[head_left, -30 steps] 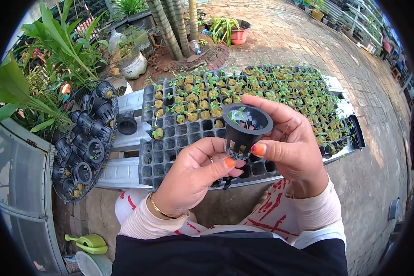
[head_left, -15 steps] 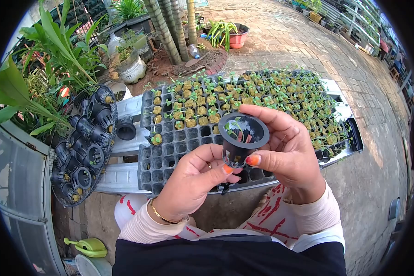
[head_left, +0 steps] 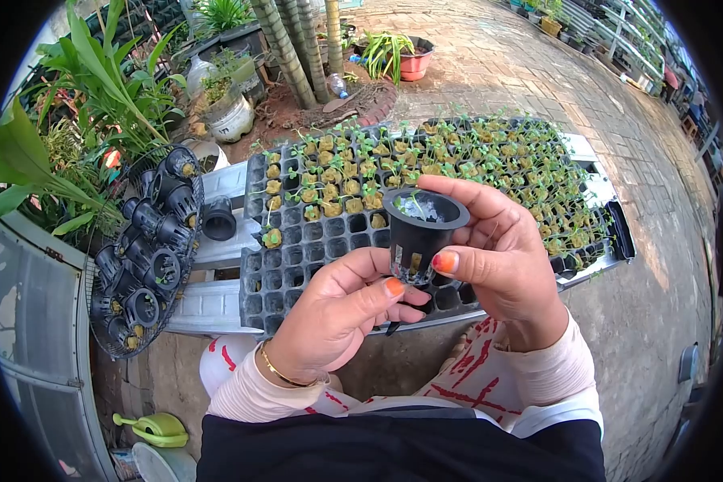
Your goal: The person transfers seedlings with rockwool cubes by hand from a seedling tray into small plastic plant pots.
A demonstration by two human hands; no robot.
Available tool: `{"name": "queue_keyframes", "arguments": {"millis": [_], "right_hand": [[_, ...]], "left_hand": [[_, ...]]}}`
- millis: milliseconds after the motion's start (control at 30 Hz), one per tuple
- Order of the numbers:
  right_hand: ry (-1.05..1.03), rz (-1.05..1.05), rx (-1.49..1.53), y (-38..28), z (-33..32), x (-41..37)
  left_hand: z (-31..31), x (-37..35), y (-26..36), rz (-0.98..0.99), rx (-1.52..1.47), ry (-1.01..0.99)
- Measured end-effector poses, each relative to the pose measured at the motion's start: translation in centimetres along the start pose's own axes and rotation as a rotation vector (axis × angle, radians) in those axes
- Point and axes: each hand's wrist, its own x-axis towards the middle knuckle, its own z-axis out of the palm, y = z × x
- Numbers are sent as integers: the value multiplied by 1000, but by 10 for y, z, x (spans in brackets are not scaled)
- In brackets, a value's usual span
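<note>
A black net pot [head_left: 422,241] is held up over the near side of the seedling trays, its mouth tilted slightly toward me. Inside its rim a small green seedling [head_left: 414,206] shows, while the root end is hidden by the wall. My right hand [head_left: 498,257] grips the pot from the right, thumb on its side and forefinger behind the rim. At the pot's slotted base, the thumb and fingers of my left hand [head_left: 353,301] pinch from the left and below. Beneath both hands lie black seedling trays [head_left: 317,253] with several seedlings in sponge cubes.
A wire basket [head_left: 186,277] of black net pots stands at the left, with a loose net pot [head_left: 218,218] beside it on the slatted metal bench [head_left: 209,309]. A green watering can [head_left: 157,430] sits lower left. Leafy plants [head_left: 96,88] crowd the upper left.
The net pot has turned more upright, so its side shows more and its inside less. My left fingers have spread a little at its base.
</note>
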Motion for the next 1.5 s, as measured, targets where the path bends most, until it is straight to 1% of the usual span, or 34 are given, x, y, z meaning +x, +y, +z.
{"name": "queue_keyframes", "arguments": {"millis": [200,367,467,533,600,667,733,833,933,1000,1067,1133,1167,1200,1267,1333,1367,1400,1433,1467,1500], "right_hand": [[-1,-11,-25,1,0,0],[49,-17,-26,1,2,2],[39,-29,-23,4,2,2],[23,-12,-42,4,5,2],[76,-21,-74,5,12,3],[66,-29,-61,7,19,5],[75,-35,-100,7,22,8],[59,-22,-114,1,43,16],[17,-3,-147,-2,64,31],[-47,10,-202,-4,87,43],[-69,17,-224,1,107,58],[-139,25,-249,5,128,77],[-133,75,-358,5,137,89],[-196,80,-368,9,143,103],[-228,26,-361,19,171,122],[-194,29,-433,39,187,157],[-222,48,-508,42,202,165],[-228,51,-515,49,213,177],[-252,55,-550,59,221,192],[-278,52,-586,68,232,207],[-282,52,-590,76,245,217]], "left_hand": [[2,1,3,-19,-31,-2],[0,-1,5,-7,-60,12],[-2,-3,4,49,-38,48],[-1,-5,5,69,93,106],[-3,-8,6,95,110,129],[-5,-11,10,48,165,106],[-6,-18,17,76,153,120],[-13,-29,32,171,409,206],[-28,-41,47,352,556,319],[-42,-49,57,431,506,400],[-53,-56,64,509,469,471],[-62,-62,69,538,432,490],[-65,-64,70,555,398,502],[-69,-65,72,565,395,507],[-76,-62,70,595,404,519],[-84,-61,67,611,434,546],[-87,-61,67,550,491,557],[-91,-60,66,482,546,568],[-97,-57,60,532,620,577],[-97,-59,60,538,615,578],[-96,-62,61,517,761,575]]}}
